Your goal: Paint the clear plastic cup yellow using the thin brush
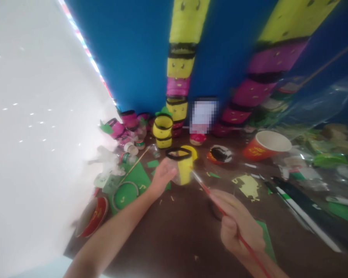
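Note:
My left hand is closed around the near left side of a small clear plastic cup, partly yellow, with a black band round its rim. Between the fingers of my right hand is a paintbrush with a red handle. Its bristle end touches or nearly touches the yellow side of the cup; blur hides which. Just behind the cup lies a yellow ring-like piece. A small red container with dark paint in it stands to the right.
Yellow and pink painted cups stand along the blue wall. An orange-red paper cup is at the right, with plastic bags beyond. Green paper, a tape roll, a red bowl and a black-handled tool lie about.

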The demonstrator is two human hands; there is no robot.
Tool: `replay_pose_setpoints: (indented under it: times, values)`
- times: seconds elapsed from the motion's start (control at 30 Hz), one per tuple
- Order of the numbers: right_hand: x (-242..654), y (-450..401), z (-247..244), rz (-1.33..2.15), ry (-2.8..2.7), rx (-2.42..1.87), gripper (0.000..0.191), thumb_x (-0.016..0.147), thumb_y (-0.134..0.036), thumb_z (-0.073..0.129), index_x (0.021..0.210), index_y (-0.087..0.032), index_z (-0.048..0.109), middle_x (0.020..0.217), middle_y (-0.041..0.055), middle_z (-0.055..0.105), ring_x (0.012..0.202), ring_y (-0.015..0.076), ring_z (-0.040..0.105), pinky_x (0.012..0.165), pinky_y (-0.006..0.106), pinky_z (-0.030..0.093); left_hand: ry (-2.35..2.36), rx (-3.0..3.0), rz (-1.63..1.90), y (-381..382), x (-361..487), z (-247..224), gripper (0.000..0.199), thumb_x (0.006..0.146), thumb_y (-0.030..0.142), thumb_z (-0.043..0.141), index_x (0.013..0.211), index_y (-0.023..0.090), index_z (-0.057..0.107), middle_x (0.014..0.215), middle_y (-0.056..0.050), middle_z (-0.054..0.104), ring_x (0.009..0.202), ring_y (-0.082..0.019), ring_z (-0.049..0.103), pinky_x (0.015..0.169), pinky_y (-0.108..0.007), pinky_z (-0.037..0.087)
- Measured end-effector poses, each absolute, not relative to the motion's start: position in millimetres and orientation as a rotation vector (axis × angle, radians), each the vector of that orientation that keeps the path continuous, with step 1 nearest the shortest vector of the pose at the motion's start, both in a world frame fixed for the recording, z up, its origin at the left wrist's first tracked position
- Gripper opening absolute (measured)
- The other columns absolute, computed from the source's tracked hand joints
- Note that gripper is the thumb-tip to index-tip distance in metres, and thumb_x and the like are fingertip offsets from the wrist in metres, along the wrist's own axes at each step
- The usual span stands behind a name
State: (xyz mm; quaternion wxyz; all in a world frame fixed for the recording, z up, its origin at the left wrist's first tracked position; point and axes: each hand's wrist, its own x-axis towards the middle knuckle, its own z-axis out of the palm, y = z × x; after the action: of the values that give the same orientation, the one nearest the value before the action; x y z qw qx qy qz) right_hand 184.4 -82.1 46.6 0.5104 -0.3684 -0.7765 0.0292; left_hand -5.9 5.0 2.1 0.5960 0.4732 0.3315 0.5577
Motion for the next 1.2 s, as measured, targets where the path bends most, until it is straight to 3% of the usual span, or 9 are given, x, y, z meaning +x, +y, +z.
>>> replay_pose_setpoints:
  times: [0.23,0.43,0.73,0.87,1.0,1.2]
  values:
    - [184,-83,45,0.064,-1.899,-0.884,0.034,0.09,-0.017,0.035,0.118,-0.01,0.053,0.106,0.0146,0.059,0.102,0.0207,0.058,0.081,0.036,0.053,0.669,1.133,1.257,4,-6,5,0.048,0.073,0.04,0.065,0.117,0.022,0.055,0.121,-0.009,0.06,0.115,-0.026,0.053,0.1,-0.043,0.038]
    - [182,-82,45,0.059,-1.925,-0.87,0.034,0.089,-0.015,0.036,0.117,-0.009,0.053,0.105,0.0148,0.059,0.102,0.0201,0.057,0.083,0.036,0.052,0.709,1.146,1.235,3,-7,3,0.049,0.072,0.041,0.066,0.116,0.02,0.055,0.115,-0.009,0.062,0.108,-0.025,0.057,0.095,-0.042,0.042]
    - [189,-86,46,0.164,-1.923,-0.895,0.03,0.084,-0.009,0.035,0.093,-0.016,0.062,0.086,0.0068,0.065,0.084,0.0175,0.063,0.072,0.034,0.055,0.861,0.987,1.334,7,-6,-2,0.051,0.07,0.049,0.065,0.112,0.021,0.057,0.111,-0.008,0.064,0.107,-0.024,0.057,0.096,-0.04,0.041]
    - [191,-87,44,0.087,-1.944,-0.878,0.031,0.087,-0.016,0.034,0.105,-0.014,0.06,0.096,0.0107,0.064,0.093,0.0205,0.062,0.077,0.037,0.054,0.849,1.021,1.314,9,-8,-5,0.051,0.069,0.049,0.066,0.111,0.021,0.058,0.104,-0.007,0.066,0.099,-0.023,0.061,0.09,-0.039,0.046]
    - [187,-84,46,0.048,-1.983,-0.863,0.035,0.086,-0.014,0.037,0.117,-0.009,0.054,0.106,0.0145,0.06,0.104,0.0217,0.058,0.084,0.037,0.053,0.775,1.133,1.276,6,-8,1,0.048,0.071,0.043,0.067,0.113,0.022,0.058,0.114,-0.007,0.063,0.108,-0.024,0.057,0.096,-0.04,0.042]
    - [187,-83,45,0.028,-2.0,-0.9,0.03,0.084,-0.011,0.037,0.104,-0.012,0.06,0.093,0.0098,0.065,0.093,0.0184,0.063,0.081,0.034,0.054,0.787,1.073,1.299,5,-5,5,0.05,0.07,0.046,0.067,0.112,0.021,0.057,0.115,-0.008,0.062,0.11,-0.025,0.055,0.099,-0.042,0.04]
